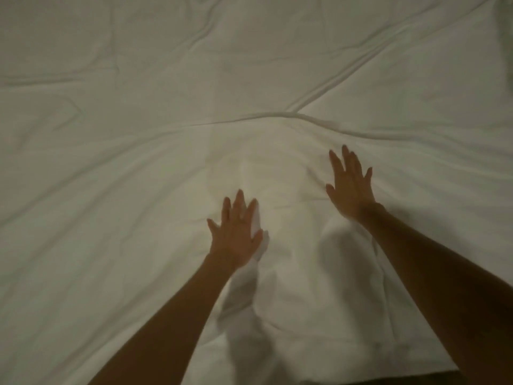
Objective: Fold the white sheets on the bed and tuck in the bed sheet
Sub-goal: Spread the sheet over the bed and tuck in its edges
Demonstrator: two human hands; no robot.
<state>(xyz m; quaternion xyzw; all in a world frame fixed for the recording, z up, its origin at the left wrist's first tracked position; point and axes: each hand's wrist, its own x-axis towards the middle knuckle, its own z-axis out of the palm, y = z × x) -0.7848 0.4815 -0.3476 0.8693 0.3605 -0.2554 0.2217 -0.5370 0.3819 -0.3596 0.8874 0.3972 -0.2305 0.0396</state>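
A white bed sheet covers nearly the whole view, crossed by long wrinkles that meet near the middle. On it, close to me, lies a smaller folded white sheet, brighter than the rest and bunched between my arms. My left hand lies flat on its left edge, fingers spread, palm down. My right hand rests flat near its far right part, fingers spread too. Neither hand holds cloth.
The bed's near edge shows as a dark strip at the bottom right. A darker patch sits at the top right corner. Raised creases run across the sheet beyond my hands.
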